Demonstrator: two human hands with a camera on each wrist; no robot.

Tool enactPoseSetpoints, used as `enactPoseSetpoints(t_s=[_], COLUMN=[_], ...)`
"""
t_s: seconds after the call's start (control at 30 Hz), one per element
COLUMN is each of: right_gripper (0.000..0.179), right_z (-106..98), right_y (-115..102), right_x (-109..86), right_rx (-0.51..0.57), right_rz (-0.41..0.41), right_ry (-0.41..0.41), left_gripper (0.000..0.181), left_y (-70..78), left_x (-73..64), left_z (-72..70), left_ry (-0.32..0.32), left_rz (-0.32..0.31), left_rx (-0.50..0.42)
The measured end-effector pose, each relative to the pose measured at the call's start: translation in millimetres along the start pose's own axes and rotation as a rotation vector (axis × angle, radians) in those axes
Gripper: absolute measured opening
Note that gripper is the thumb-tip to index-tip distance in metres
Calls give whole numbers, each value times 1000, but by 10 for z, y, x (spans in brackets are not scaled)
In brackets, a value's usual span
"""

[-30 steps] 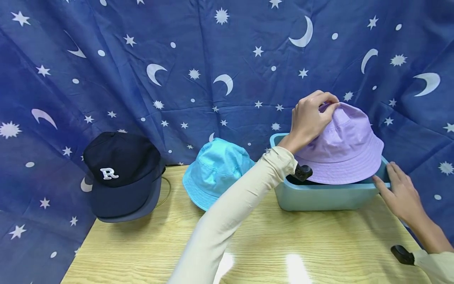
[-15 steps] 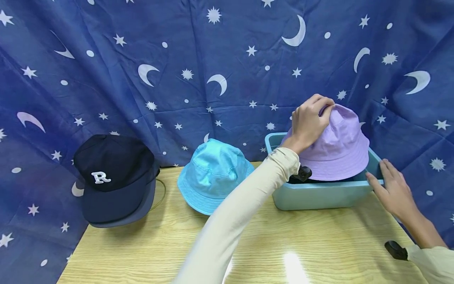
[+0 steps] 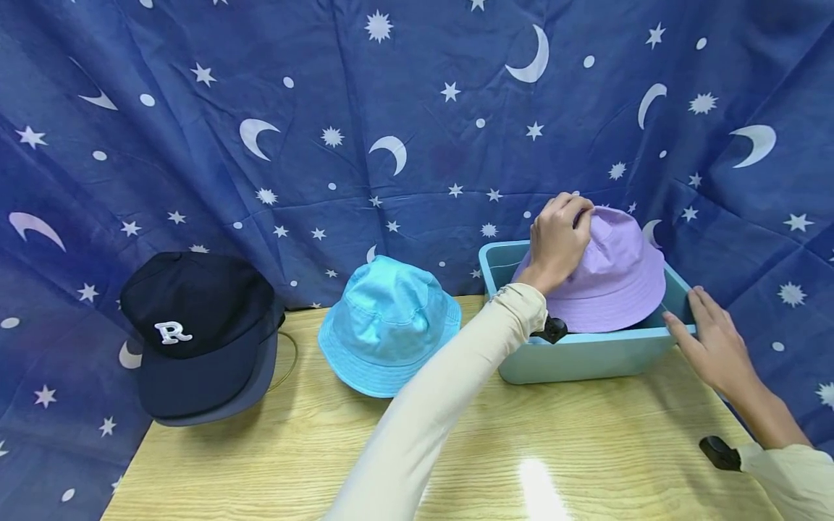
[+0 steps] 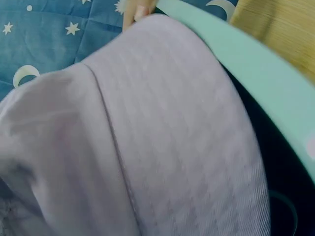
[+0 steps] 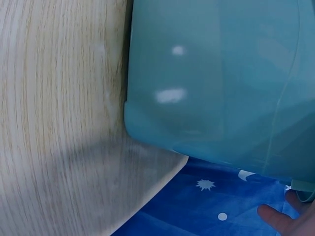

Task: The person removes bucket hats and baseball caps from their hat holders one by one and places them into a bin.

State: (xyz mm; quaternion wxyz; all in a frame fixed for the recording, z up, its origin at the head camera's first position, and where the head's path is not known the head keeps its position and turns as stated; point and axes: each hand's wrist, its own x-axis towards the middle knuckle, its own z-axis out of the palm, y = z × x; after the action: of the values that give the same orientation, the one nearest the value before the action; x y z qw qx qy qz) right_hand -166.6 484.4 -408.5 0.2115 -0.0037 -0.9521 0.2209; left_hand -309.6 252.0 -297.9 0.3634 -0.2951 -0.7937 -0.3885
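In the head view my left hand (image 3: 559, 239) pinches the crown of a lilac bucket hat (image 3: 615, 282). The hat sits partly inside a pale teal plastic bin (image 3: 586, 359), brim down. Its stitched brim (image 4: 182, 123) fills most of the left wrist view, beside the bin's rim (image 4: 261, 64). My right hand (image 3: 717, 347) rests at the bin's right end, fingers extended along the rim and thumb near the front corner. The right wrist view has the bin's outer wall (image 5: 197, 83) and a fingertip (image 5: 273, 216). Something dark lies under the hat inside the bin.
A turquoise bucket hat (image 3: 394, 325) stands on the wooden table (image 3: 495, 449), left of the bin. Farther left, a navy cap (image 3: 202, 340) with a white R sits raised near a thin gold wire (image 3: 291, 362). A blue star-and-moon curtain (image 3: 313, 87) hangs close behind.
My left hand has lowered the lilac hat deeper into the bin, still pinching its crown. My right hand stays at the bin's end. The head view has shifted slightly.
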Motion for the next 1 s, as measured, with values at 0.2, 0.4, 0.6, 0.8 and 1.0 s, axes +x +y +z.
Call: enactPoseSetpoints(t_s=[0.2, 0.4, 0.6, 0.8, 1.0], right_gripper=[68, 67, 66, 66, 65], right_z=[-6, -5, -20, -24, -17], right_y=[-10, -21, -13, -33, -33], right_x=[11, 15, -3, -1, -7], right_rx=[-4, 2, 10, 12, 11], right_rz=[5, -2, 0, -1, -2], right_ry=[-9, -13, -11, -16, -11], left_gripper=[10, 8, 7, 9, 14], left_y=[-114, -153, -96, -124, -238], left_x=[22, -37, -127, -230, -263], left_z=[-4, -7, -13, 10, -62], left_ry=[11, -78, -377, -547, -705], left_rz=[-12, 17, 33, -52, -128], left_rx=[17, -25, -28, 59, 26])
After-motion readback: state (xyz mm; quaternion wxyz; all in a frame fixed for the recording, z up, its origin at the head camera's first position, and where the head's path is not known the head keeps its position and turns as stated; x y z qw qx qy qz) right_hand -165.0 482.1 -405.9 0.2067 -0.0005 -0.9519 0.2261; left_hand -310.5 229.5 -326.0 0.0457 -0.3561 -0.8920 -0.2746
